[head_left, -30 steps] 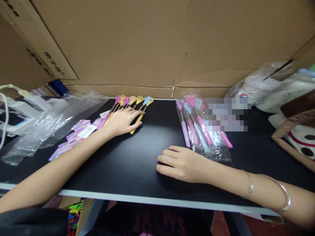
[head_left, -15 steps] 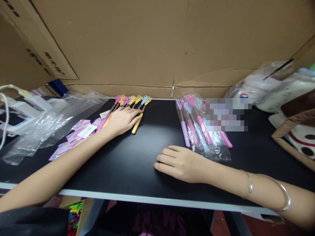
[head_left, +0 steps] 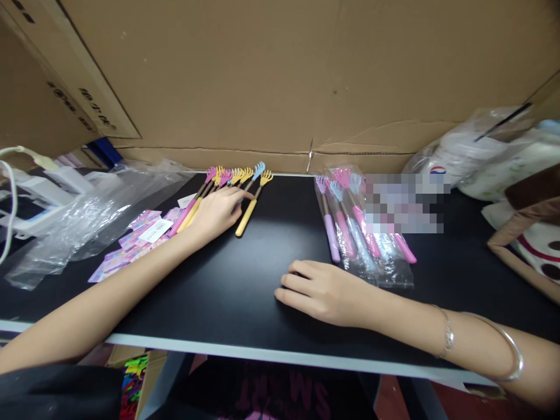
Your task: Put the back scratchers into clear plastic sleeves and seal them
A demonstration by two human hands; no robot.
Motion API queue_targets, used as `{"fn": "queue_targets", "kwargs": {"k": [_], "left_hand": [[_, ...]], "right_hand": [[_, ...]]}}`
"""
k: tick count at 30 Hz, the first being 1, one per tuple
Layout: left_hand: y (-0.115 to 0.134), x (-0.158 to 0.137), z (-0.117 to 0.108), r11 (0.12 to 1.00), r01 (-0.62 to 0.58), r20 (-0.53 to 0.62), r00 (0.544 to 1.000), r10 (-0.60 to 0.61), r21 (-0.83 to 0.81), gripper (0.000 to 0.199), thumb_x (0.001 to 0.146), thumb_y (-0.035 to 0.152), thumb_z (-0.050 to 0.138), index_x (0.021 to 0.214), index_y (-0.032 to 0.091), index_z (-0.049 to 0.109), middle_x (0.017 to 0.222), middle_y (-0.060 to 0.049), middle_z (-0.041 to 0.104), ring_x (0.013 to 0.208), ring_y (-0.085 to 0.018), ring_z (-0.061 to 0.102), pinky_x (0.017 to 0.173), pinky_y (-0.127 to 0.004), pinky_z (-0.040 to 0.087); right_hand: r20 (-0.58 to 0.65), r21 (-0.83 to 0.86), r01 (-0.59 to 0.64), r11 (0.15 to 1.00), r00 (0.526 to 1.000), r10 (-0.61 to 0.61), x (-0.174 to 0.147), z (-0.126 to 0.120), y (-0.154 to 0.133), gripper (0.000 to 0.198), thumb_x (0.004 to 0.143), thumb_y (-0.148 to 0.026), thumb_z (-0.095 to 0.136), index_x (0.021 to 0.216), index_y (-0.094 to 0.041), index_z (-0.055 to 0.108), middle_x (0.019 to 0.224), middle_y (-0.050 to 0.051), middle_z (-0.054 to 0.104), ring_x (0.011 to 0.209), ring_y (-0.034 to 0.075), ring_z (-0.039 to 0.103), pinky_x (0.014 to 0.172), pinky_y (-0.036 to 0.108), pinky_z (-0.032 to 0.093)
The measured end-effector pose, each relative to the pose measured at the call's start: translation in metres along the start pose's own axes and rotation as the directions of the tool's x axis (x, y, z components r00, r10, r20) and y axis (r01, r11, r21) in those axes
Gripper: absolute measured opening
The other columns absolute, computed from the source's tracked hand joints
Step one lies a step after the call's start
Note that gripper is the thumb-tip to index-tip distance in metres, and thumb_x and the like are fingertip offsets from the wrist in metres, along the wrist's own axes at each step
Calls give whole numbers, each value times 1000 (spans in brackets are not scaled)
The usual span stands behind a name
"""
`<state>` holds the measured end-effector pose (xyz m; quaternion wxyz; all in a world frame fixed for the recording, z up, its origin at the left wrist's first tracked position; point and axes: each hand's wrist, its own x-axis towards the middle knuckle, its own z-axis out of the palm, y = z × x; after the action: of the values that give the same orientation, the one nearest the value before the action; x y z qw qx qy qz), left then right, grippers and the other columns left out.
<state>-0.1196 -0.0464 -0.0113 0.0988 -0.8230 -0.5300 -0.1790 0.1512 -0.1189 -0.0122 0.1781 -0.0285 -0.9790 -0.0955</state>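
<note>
My left hand [head_left: 219,209] lies over a row of back scratchers with claw-shaped heads. Its fingers are curled round a blue back scratcher [head_left: 259,169], whose head sticks up above the others and whose handle is hidden. Just right of these fingers a yellow back scratcher [head_left: 246,218] lies on the black tabletop. Pink and yellow ones, such as a pink back scratcher [head_left: 185,216], lie to the left, partly covered by the hand. My right hand [head_left: 321,291] rests on the table with fingers loosely apart, holding nothing. Behind it several back scratchers lie in a clear plastic bag [head_left: 396,275].
Printed purple cards [head_left: 116,262] and a white label [head_left: 156,231] lie by my left forearm. Clear plastic bags [head_left: 87,219] spread further left beside a white device [head_left: 48,186]. Cardboard [head_left: 262,76] walls the back. A bagged cup [head_left: 459,151] and a brown-white cloth bag [head_left: 534,233] stand right.
The blue back scratcher's head has risen and separated from the yellow one beside it. My left fingers have curled in. My right hand has stayed in place.
</note>
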Motion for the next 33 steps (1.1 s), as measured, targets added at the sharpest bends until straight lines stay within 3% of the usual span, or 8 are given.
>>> {"fn": "queue_targets", "kwargs": {"k": [10,16,21,33], "left_hand": [[-3,0,3,990,52,66,996,-61,129,41,90,17,37,120,21,65,114,-5,69,107,-24,61,87,-35,50],[2,-1,0,987,27,61,997,-37,159,39,97,33,35,115,21,67,117,-3,68,110,-26,58,93,-39,45],[11,-3,-2,988,17,23,1000,-20,153,43,98,41,35,122,19,63,114,-8,68,110,-25,57,94,-39,44],[31,-7,-5,975,-222,27,975,221,13,34,98,33,39,114,21,66,104,-8,69,101,-22,61,86,-35,45]], "right_hand": [[-28,-46,-9,999,1000,8,1,-4,-2,26,94,-7,41,94,-11,66,77,6,61,73,17,53,71,30,43],[-24,-52,4,999,1000,-5,2,-3,-2,28,95,-6,37,96,-11,65,79,6,63,76,17,56,72,30,43],[6,-63,-3,998,1000,3,2,-4,-2,31,96,-7,34,97,-12,64,82,6,63,76,16,56,72,30,43],[-25,-69,1,998,1000,-2,1,-4,-2,30,96,-8,37,94,-13,66,81,6,66,77,15,59,70,28,46]]}}
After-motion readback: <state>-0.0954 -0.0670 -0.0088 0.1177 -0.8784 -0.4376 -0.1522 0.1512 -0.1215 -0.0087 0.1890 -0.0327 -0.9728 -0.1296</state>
